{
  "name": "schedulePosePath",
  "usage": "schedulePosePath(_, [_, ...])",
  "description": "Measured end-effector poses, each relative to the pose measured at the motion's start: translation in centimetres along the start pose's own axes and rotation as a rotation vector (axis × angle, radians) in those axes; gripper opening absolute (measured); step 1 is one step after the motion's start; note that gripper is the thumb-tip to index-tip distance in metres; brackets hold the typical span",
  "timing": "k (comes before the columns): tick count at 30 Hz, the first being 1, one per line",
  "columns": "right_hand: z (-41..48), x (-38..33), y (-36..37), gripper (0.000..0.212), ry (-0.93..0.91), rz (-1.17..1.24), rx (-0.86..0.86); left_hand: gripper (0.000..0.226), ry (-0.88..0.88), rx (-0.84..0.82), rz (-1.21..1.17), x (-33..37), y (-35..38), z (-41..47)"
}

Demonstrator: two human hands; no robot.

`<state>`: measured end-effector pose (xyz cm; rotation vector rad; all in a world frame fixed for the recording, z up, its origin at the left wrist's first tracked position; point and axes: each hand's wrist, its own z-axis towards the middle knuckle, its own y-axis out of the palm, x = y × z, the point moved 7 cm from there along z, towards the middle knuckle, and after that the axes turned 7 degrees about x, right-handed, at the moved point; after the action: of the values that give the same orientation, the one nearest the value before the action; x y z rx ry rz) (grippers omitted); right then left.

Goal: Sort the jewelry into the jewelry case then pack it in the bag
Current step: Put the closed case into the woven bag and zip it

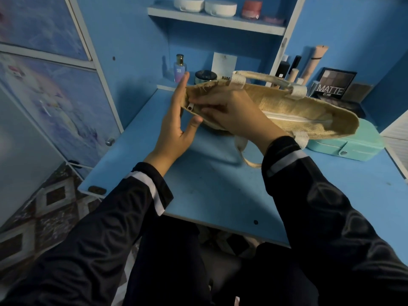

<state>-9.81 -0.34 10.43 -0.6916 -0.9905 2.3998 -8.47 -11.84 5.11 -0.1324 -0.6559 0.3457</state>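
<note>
I hold a tan woven bag (293, 104) with white handle tabs on its side above the blue table (220, 191). Its white zipper (293, 119) faces me, and the zipper pull (191, 106) sits at the bag's left end. My right hand (234, 115) grips the bag's top edge just right of the pull, fingers curled over the fabric. My left hand (176, 127) is at the bag's left end, fingers straight behind it and thumb reaching under it. The teal jewelry case (353, 146) lies closed on the table at the right, partly hidden by the bag.
A dark round object (215, 130) sits on the table under the bag. At the back stand a perfume bottle (180, 68), a dark jar (205, 76), makeup tubes and a MATTE palette (333, 86). White compacts (205, 4) lie on the upper shelf. A cabinet door stands at left.
</note>
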Motion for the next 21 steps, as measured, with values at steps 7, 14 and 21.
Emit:
schedulePosePath(7, [0.08,0.08,-0.36,0.036,0.039,0.003,0.006,0.069,0.012,-0.017,0.012,0.0,0.13,0.04])
schedulePosePath(14, [0.14,0.07,0.12,0.033,0.054,0.005,-0.034,0.07,0.009,-0.04,0.012,-0.12,0.2,-0.1])
schedulePosePath(21, [-0.04,0.21,-0.15,0.02,0.127,0.067,-0.049,0.069,0.015,-0.038,0.004,-0.05,0.19,-0.23])
